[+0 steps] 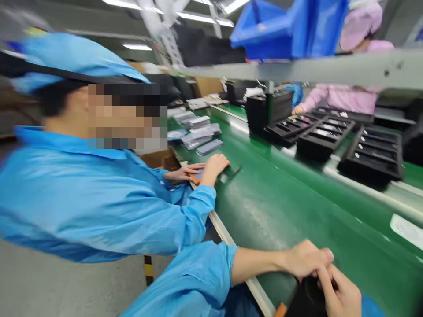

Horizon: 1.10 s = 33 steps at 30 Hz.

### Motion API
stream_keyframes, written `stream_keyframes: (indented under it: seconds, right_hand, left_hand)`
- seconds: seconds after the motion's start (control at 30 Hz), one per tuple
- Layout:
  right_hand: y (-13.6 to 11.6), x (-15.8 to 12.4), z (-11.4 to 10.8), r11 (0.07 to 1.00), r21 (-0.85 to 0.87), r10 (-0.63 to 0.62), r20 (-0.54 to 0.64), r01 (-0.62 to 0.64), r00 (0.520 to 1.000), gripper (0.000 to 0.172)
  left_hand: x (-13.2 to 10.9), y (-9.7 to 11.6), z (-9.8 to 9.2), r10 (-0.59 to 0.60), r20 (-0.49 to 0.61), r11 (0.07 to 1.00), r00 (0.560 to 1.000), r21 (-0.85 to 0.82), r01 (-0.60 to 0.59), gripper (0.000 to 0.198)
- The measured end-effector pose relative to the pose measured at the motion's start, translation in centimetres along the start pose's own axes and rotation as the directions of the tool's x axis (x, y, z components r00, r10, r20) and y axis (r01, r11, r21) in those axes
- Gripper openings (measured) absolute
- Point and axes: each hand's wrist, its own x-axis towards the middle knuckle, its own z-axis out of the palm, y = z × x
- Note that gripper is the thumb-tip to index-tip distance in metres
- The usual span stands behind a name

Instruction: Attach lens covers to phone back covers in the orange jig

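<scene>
At the bottom right of the frame, the left hand (306,259) and right hand (340,293) both close their fingers on a small black thing (306,299) with an orange edge; it sits at the near rim of the green belt (280,198). It looks light and a bit soft, I think; best held by its sides. The belt is smooth and shiny; black trays (373,154) line the far side; a co-worker in blue (99,198) fills the left; lamps glow above.
</scene>
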Motion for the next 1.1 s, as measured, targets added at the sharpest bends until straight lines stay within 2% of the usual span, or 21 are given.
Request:
stream_keyframes:
  seconds: [0.03, 0.07, 0.17, 0.3, 0.47, 0.63, 0.77, 0.97, 1.1]
  right_hand:
    - [-0.4, 0.2, -0.1, 0.999, 0.026, -0.039, 0.131, 0.036, 0.991, 0.046]
    - [-0.8, 0.5, -0.3, 0.996, 0.061, -0.068, 0.176, 0.059, 0.982, 0.048]
    - [-1.3, 1.5, -0.7, 0.989, 0.142, -0.077, 0.195, 0.050, 0.978, 0.045]
    - [-1.6, 1.7, -0.9, 0.986, 0.154, -0.095, 0.172, 0.068, 0.981, 0.039]
    - [-2.0, 1.5, -1.0, 0.976, 0.074, -0.211, 0.082, 0.205, 0.974, 0.046]
    - [-2.3, 1.7, -1.0, 0.964, 0.057, -0.262, 0.066, 0.258, 0.963, 0.047]
    - [-2.2, 1.6, -1.2, 0.972, 0.030, -0.237, 0.085, 0.235, 0.968, 0.048]
    - [-2.3, 1.6, -1.3, 0.971, 0.036, -0.239, 0.091, 0.237, 0.967, 0.048]
    - [-2.4, 1.6, -1.3, 0.965, 0.049, -0.261, 0.090, 0.258, 0.961, 0.045]
  left_hand:
    - [-0.3, 0.5, 0.1, 0.010, 0.013, 1.000, 1.000, -0.011, -0.010, 0.080]
    - [-0.4, 0.9, 0.2, 0.042, 0.021, 0.999, 0.999, -0.032, -0.042, 0.079]
    - [-0.4, 1.6, -0.2, 0.147, 0.039, 0.986, 0.988, -0.088, -0.143, 0.078]
    - [-0.5, 2.0, -0.8, 0.250, 0.108, 0.963, 0.962, -0.130, -0.235, 0.074]
    - [-1.1, 2.3, -0.8, 0.367, 0.156, 0.928, 0.917, 0.009, -0.373, 0.061]
    - [-1.3, 2.6, -0.8, 0.335, 0.161, 0.930, 0.928, 0.101, -0.353, 0.051]
    - [-1.5, 2.8, -0.8, 0.312, 0.175, 0.934, 0.934, 0.121, -0.335, 0.046]
    - [-1.5, 2.5, -0.9, 0.420, 0.179, 0.898, 0.890, 0.062, -0.436, 0.041]
    - [-1.4, 2.5, -0.9, 0.435, 0.187, 0.889, 0.881, 0.065, -0.452, 0.043]
